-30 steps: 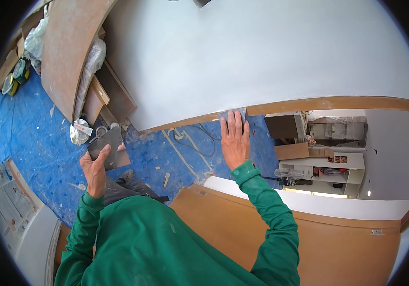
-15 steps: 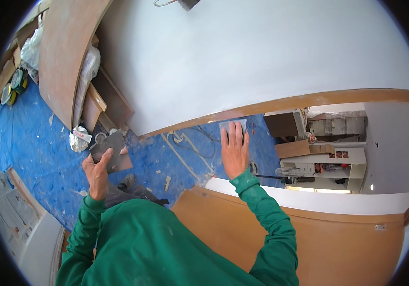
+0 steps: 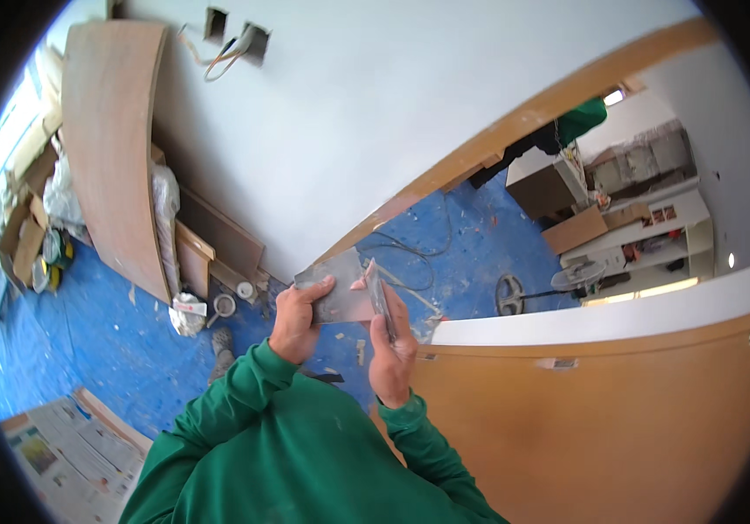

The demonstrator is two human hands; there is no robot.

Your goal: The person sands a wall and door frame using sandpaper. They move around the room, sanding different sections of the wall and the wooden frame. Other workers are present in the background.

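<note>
My left hand (image 3: pixel 294 327) grips a flat, roughly rectangular grey putty plate (image 3: pixel 333 281), its thumb across the near corner. Pinkish filler (image 3: pixel 358 308) covers part of the plate's face. A thin grey putty spreader (image 3: pixel 379 297) is pinched upright in my right hand (image 3: pixel 392 365), turned nearly edge-on, with a pinkish smear near its top. The spreader stands at the plate's right edge; whether they touch I cannot tell. Both hands are in front of my chest, below the white wall (image 3: pixel 375 113) and its wooden door frame (image 3: pixel 497 140).
Blue sheeting (image 3: pixel 86 349) covers the floor. Curved wooden panels (image 3: pixel 113 148) lean at left. An open tub (image 3: pixel 224 305) stands near my foot. Wires (image 3: pixel 222 61) stick out of wall boxes. A wooden door (image 3: pixel 584 419) is at right. Beyond the opening are a fan (image 3: pixel 508 294) and a person's green sleeve (image 3: pixel 580 120).
My right hand has come off the door frame and down to the plate, its spreader now upright. My left hand has moved right with the plate. The view has turned; another person now shows beyond the opening.
</note>
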